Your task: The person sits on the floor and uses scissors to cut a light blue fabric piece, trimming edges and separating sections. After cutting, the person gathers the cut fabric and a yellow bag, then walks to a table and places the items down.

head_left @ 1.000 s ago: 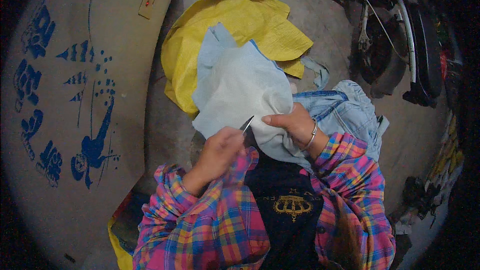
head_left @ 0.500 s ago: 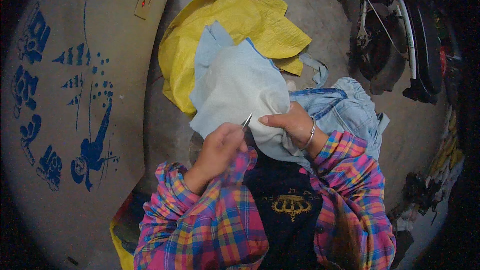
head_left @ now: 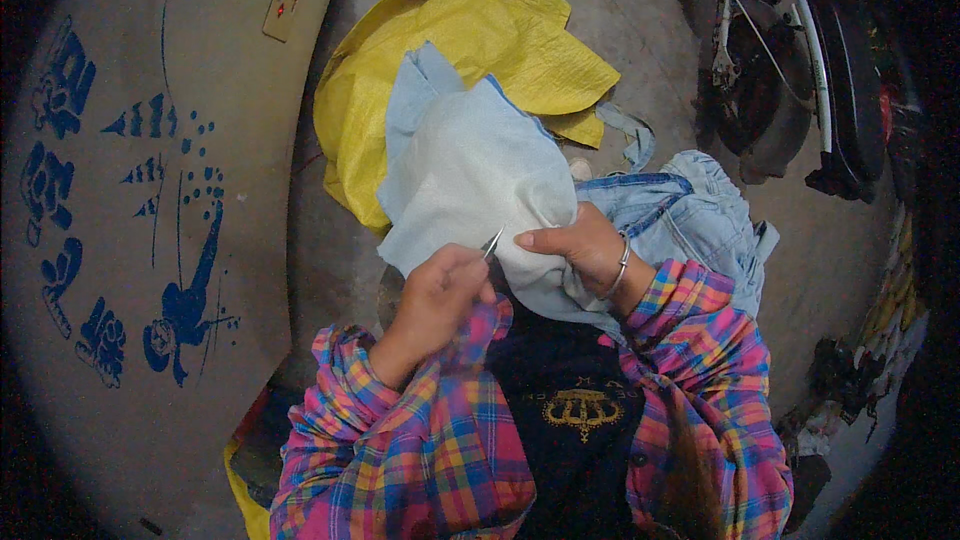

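Note:
A piece of pale blue denim cloth (head_left: 480,165), its whitish side up, is draped in front of my body. My right hand (head_left: 590,248) grips the cloth's near right part, thumb on top and the other fingers hidden beneath a bunched fold. Closed around a slim, pointed silver metal tool (head_left: 493,243), my left hand (head_left: 440,290) is at the cloth's near edge. Only the tool's tip shows, angled up and to the right over the cloth near my right thumb; its exact kind is hidden in my fingers.
Beyond the cloth, a yellow woven sack (head_left: 360,120) lies on the concrete floor (head_left: 640,30). Folded light blue jeans (head_left: 690,210) lie to the right. A large beige panel with blue drawings (head_left: 240,270) stands at left. At far right is a bicycle or scooter part (head_left: 815,70).

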### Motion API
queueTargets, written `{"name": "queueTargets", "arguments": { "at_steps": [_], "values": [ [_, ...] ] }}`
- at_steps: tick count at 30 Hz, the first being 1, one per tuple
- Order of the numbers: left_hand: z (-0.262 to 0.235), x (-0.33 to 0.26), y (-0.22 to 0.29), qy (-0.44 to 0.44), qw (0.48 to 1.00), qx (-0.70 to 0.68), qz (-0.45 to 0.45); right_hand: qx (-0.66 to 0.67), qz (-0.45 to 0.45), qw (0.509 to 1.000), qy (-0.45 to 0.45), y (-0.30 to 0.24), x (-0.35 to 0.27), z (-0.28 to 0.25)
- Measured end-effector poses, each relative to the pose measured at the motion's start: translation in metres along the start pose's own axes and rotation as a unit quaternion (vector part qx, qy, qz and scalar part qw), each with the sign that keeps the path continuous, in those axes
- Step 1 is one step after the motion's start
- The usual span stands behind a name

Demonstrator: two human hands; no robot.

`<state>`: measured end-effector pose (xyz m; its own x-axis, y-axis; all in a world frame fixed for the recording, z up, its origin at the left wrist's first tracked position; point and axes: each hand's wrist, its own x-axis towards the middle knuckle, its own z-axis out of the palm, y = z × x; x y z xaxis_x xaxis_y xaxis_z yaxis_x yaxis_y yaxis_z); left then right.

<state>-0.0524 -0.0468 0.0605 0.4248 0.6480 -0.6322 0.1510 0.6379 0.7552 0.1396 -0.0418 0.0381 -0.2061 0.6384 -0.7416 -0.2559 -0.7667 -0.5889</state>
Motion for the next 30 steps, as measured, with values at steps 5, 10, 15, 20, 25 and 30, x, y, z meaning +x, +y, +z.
{"name": "queueTargets", "arguments": {
  "at_steps": [5,10,15,20,25,30],
  "values": [
    [0.0025,-0.0006,0.0002,0.001,1.000,-0.013,0.011,0.022,-0.002,1.000,-0.012,-0.0003,-0.0013,-0.0005],
    [-0.0017,-0.0048,-0.0024,-0.004,1.000,0.002,0.000,0.016,-0.006,1.000,-0.011,0.0005,-0.0006,-0.0019],
    [-0.0023,-0.0038,-0.0056,-0.008,0.999,0.030,0.041,0.013,0.001,1.000,-0.011,0.0011,-0.0003,-0.0022],
    [-0.0007,0.0005,-0.0018,0.001,0.999,0.024,0.025,-0.003,-0.015,1.000,-0.016,-0.0004,-0.0018,-0.0027],
    [-0.0024,-0.0013,0.0009,-0.005,1.000,0.023,-0.003,-0.012,-0.014,1.000,-0.016,-0.0029,-0.0024,-0.0016],
    [-0.0005,-0.0005,0.0004,-0.006,1.000,0.011,0.017,0.013,-0.006,1.000,-0.023,-0.0048,-0.0043,0.0006]
  ]
}}
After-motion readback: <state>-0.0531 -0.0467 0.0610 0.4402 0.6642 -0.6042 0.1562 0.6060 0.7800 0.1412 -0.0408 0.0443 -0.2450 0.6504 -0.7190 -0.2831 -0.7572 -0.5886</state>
